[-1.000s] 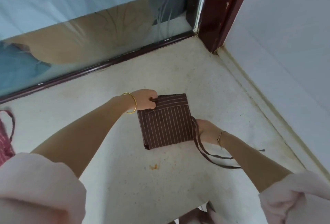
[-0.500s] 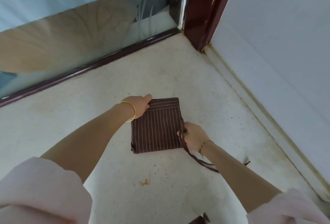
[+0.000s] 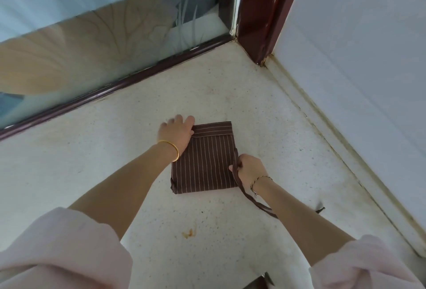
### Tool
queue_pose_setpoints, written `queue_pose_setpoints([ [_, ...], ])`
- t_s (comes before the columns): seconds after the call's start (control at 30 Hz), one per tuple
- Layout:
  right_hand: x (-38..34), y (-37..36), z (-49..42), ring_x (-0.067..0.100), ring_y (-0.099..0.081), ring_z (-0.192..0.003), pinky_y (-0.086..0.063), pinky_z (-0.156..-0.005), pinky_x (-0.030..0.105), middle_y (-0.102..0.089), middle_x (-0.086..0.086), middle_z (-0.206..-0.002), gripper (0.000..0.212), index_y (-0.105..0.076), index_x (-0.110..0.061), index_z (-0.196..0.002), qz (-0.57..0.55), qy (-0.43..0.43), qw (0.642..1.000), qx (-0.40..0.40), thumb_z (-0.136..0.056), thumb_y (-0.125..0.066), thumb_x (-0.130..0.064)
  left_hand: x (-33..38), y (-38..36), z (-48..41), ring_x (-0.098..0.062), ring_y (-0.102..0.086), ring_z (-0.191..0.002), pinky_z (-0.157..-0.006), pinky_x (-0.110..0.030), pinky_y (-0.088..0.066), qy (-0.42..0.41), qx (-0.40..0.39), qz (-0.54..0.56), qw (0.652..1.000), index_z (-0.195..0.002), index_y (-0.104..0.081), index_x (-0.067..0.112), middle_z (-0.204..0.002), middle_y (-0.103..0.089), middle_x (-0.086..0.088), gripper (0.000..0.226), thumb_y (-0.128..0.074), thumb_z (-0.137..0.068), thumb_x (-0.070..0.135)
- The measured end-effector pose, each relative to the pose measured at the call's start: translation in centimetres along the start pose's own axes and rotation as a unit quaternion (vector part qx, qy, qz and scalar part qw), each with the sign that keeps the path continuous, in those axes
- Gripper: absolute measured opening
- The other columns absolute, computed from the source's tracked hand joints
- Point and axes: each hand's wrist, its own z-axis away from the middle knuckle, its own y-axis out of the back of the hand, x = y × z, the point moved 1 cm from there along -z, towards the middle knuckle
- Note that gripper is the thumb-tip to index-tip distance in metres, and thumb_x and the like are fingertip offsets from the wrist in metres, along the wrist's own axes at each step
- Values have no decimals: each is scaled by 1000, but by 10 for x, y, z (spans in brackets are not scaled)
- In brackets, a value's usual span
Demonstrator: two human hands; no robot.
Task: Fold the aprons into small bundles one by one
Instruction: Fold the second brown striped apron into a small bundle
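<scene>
Folded brown pinstriped cloth apron (image 3: 205, 164) flat on speckled white bench (image 3: 110, 150), near far right corner.
Left hand (image 3: 177, 132) has released its pinch: grip open, fingers spread at the bundle's far left corner. Right hand (image 3: 250, 169) grip stays closed round the brown fabric tie (image 3: 255, 199).

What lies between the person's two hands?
The folded brown striped apron lies flat between the left hand and the right hand, which grips its strap; head view.
</scene>
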Motion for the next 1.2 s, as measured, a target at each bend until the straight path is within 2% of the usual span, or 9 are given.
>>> queue_pose_setpoints([
  [0.1, 2, 3, 0, 18, -56, -78, -45, -70, 27, -56, 1, -78, 23, -54, -10, -86, -30, -12, 999, 8, -97, -48, -30, 23, -9, 20, -29, -53, -95, -83, -41, -49, -84, 153, -50, 983, -111, -52, 7, -113, -53, -15, 24, -47, -88, 10],
  [0.27, 2, 18, 21, 12, -55, -55, -44, -57, 22, -62, 2, -64, 59, -64, -7, -76, -298, -70, 952, 19, -97, -32, -52, 39, -28, 31, -35, -34, -124, -88, -40, -49, -74, -28, 3, 997, -150, -7, 32, -157, 6, -9, 58, -32, -99, 44],
  [0.43, 8, 42, 22, 11, -37, -42, -35, -43, 22, -56, 6, -67, 13, -61, -7, -86, -162, -57, 973, -155, -91, -54, -17, 43, -25, 26, -37, -29, -129, -92, -41, -47, -84, -63, -57, 993, -148, 12, 35, -154, 26, -9, 69, -27, -96, 56],
  [0.53, 5, 65, 20, 11, -42, -52, -37, -53, 23, -57, 2, -75, 45, -63, -10, -99, -114, -62, 976, -173, -90, -51, -52, 44, -25, 26, -37, -28, -130, -93, -42, -46, -76, -71, -58, 993, -148, 13, 36, -154, 27, -9, 70, -29, -96, 56],
  [0.63, -10, 53, 14, 16, -61, -80, -48, -64, 26, -59, 5, -99, 63, -51, -11, -115, -95, -45, 984, -146, -83, -51, -65, 47, -22, 25, -38, -28, -130, -94, -44, -46, -68, -77, -52, 993, -147, 13, 39, -154, 26, -9, 72, -33, -95, 55],
  [0.7, -15, 31, 7, 20, -65, -85, -55, -67, 31, -62, 6, -101, 45, -50, -11, -114, -59, -33, 989, -132, -84, -63, -42, 49, -21, 25, -39, -27, -130, -95, -45, -44, -66, -81, -50, 993, -146, 14, 39, -154, 26, -10, 75, -37, -95, 54],
  [0.8, -12, 31, -4, 19, -61, -80, -55, -78, 33, -59, 4, -85, 6, -53, -12, -94, 110, -43, 992, -45, -92, -48, -14, 51, -20, 25, -38, -29, -129, -93, -45, -46, -68, -82, -63, 992, -146, 16, 37, -154, 24, -12, 81, -43, -93, 55],
  [0.97, -2, 112, -9, 13, -47, -56, -42, -59, 26, -50, 0, -63, 21, -49, -10, -69, 281, -69, 952, 104, -86, -49, 2, 52, -16, 26, -35, -36, -123, -85, -41, -52, -67, -85, -67, 992, -146, -5, 32, -155, 20, -12, 71, -45, -91, 54],
  [1.2, -33, 109, -2, 26, -48, -102, -44, -86, 35, -46, 9, -110, 34, -49, -8, -116, 307, 128, 938, 97, -83, -51, 1, 28, -25, 40, -31, -60, -99, -65, -35, -58, -70, 137, 91, 984, -130, -43, 8, -125, -48, -16, 53, -62, -86, 32],
])
